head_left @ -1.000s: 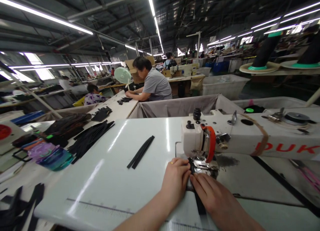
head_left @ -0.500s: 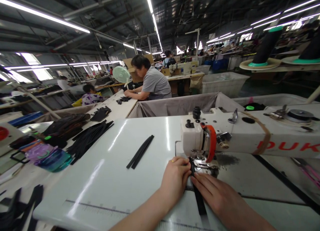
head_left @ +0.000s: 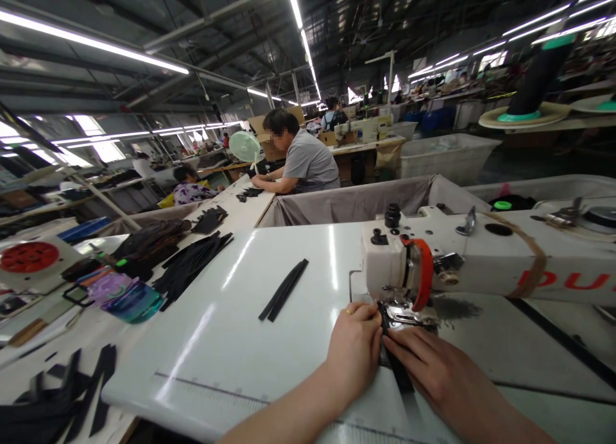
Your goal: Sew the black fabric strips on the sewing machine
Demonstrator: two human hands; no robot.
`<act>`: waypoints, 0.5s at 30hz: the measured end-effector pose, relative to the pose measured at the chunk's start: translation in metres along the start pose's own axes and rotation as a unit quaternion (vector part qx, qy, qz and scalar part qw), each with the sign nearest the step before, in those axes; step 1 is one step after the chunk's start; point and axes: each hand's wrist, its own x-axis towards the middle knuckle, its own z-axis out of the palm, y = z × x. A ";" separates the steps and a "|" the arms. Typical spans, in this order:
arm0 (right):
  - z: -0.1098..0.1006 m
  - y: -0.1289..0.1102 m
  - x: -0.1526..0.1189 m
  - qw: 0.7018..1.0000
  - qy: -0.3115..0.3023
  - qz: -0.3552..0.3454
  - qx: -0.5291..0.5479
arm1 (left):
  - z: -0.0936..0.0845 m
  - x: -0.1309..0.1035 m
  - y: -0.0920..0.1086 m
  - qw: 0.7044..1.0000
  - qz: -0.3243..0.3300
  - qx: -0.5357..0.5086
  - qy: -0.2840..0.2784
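A white sewing machine with an orange guard stands at the right. Close to its presser foot, my left hand is closed on the left edge of a black fabric strip, fingers curled. Pressed along the strip's right side are the fingers of my right hand, also closed on it. The strip runs from the foot down toward me between both hands. Its far end is hidden by my fingers and the foot. Two narrow black strips lie on the machine table to the left.
Piles of black strips lie on the side table at left, near a purple-and-teal bottle. A fabric-lined bin borders the table's far edge. Across from me a person in grey sits working. Thread cones stand at right.
The whole view has shifted, so everything sits slightly farther right in the picture. Both hands keep their hold on the strip by the presser foot; less of the strip's near end shows.
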 end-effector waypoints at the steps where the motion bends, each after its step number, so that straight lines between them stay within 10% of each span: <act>1: 0.001 0.001 0.000 1.000 -0.004 0.007 0.004 | 0.000 0.000 0.000 1.000 -0.001 -0.004 0.002; 15: -0.024 0.006 0.003 0.981 -0.032 0.046 0.184 | -0.001 0.001 0.001 0.999 -0.014 -0.038 0.020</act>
